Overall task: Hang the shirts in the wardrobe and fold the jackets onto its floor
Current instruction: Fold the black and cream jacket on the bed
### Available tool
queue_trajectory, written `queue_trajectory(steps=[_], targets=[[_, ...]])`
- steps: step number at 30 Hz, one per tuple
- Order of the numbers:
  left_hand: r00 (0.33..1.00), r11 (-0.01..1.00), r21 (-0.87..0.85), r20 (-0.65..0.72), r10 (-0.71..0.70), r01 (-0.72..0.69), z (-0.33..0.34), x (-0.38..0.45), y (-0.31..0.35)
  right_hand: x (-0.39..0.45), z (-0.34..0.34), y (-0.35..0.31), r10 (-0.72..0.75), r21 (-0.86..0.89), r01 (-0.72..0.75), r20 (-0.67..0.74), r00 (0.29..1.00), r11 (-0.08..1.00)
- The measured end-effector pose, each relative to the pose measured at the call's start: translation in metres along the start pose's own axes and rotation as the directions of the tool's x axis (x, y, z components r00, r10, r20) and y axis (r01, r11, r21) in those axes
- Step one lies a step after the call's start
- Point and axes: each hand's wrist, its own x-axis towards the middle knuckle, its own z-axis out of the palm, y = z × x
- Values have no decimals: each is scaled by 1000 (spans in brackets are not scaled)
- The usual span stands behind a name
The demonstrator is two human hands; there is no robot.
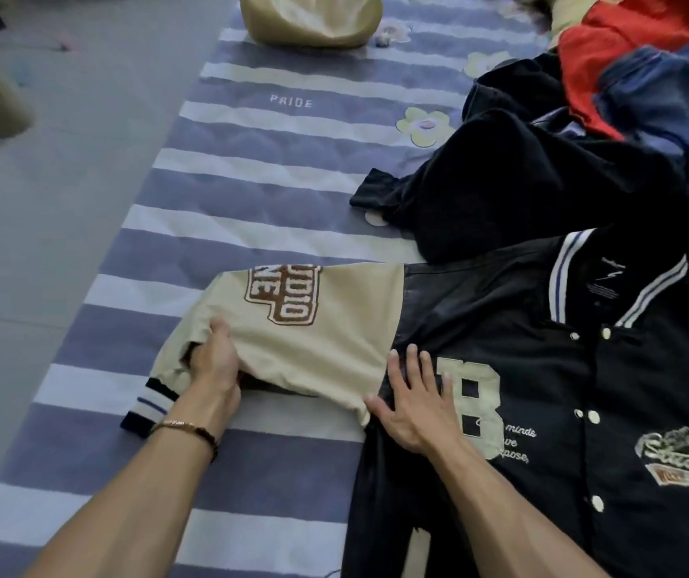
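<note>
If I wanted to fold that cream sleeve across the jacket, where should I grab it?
Probably near the striped cuff, from the outer side, where the left hand grips the cream sleeve now. The sleeve lies flat and outstretched, and the right hand presses flat by the shoulder seam.

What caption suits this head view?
Left hand grips the black varsity jacket's cream sleeve; right hand presses its front.

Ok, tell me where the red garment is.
The red garment lies at the top right of the head view, in the clothes pile on the bed, behind the black jacket and beside a blue garment.
</note>
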Motion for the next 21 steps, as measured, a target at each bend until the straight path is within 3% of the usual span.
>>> queue_trajectory(steps=[2, 4, 6, 7, 8, 9, 10, 12, 13, 14, 15, 17, 18, 19, 21], targets=[[1000, 999, 19, 8, 26, -27, 1, -3, -3, 2, -5, 7, -31, -22, 31, -19, 999, 999], [996, 979, 184, 33, 88, -92, 6, -18, -6, -5, -7, 15, -44, -17, 43, -74, 996, 999], [970, 875, 420, 127, 206, -241, 13, -45, -13, -17, -9, 20, -36, 119, 45, -73, 997, 992], [933, 792, 496, 239, 268, -355, 17, -64, -19, -26, -14, 21, -24, 266, 42, -71, 997, 963], [847, 678, 514, 396, 355, -525, 23, -84, -29, -37, -20, 25, 8, 449, 27, -76, 997, 893], [699, 533, 463, 564, 439, -708, 32, -111, -39, -52, -31, 32, 56, 627, 14, -91, 994, 779], [540, 370, 403, 711, 450, -837, 35, -126, -49, -58, -37, 33, 113, 775, 0, -92, 989, 632], [263, 1, 291, 865, 428, -957, 50, -156, -79, -78, -54, 51, 273, 963, 19, -95, 957, 269], [188, -149, 249, 924, 334, -957, 60, -173, -95, -87, -59, 67, 362, 994, 58, -88, 928, 93], [160, -293, 224, 961, 227, -930, 67, -188, -107, -93, -61, 84, 472, 994, 98, -68, 879, -38], [171, -374, 191, 982, 85, -907, 74, -204, -118, -101, -59, 107, 591, 989, 124, -49, 805, -86], [216, -449, 171, 975, -52, -877, 77, -223, -134, -114, -51, 147, 757, 998, 63, -65, 650, 32], [218, -480, 182, 976, -19, -858, 75, -224, -138, -118, -46, 160, 775, 992, 9, -103, 624, 124], [235, -511, 206, 972, 9, -835, 71, -222, -141, -122, -42, 167, 737, 974, -28, -151, 659, 224], [243, -518, 225, 969, 35, -825, 65, -216, -139, -120, -35, 164, 555, 911, -13, -240, 797, 412]])
